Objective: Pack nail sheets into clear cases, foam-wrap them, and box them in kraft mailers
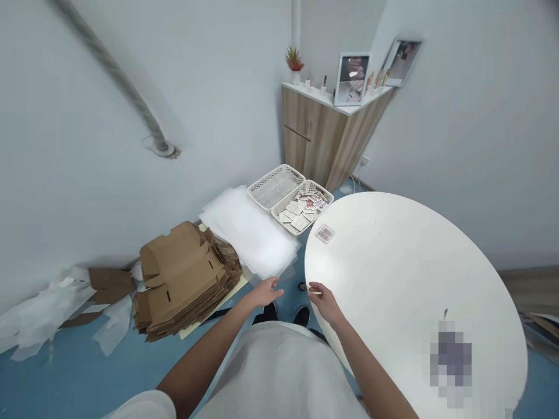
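Note:
My left hand (267, 291) is in front of me with its thumb and fingers apart, holding nothing. It is nearest to the lower end of a stack of white translucent sheets (253, 230); whether it touches them I cannot tell. My right hand (324, 301) hovers by the near left edge of a round white table (393, 262). Its fingers bend loosely with a gap before the thumb, and nothing shows between them. A small clear case (325, 234) with brownish contents lies on the table near its left rim.
Flattened brown cardboard boxes (183, 273) are piled on the blue floor to the left. Two white baskets, one with clear plastic pieces (276, 187) and one with small cards (301, 216), stand before a wooden cabinet (325, 131). A blurred-out patch (452, 361) covers something on the table.

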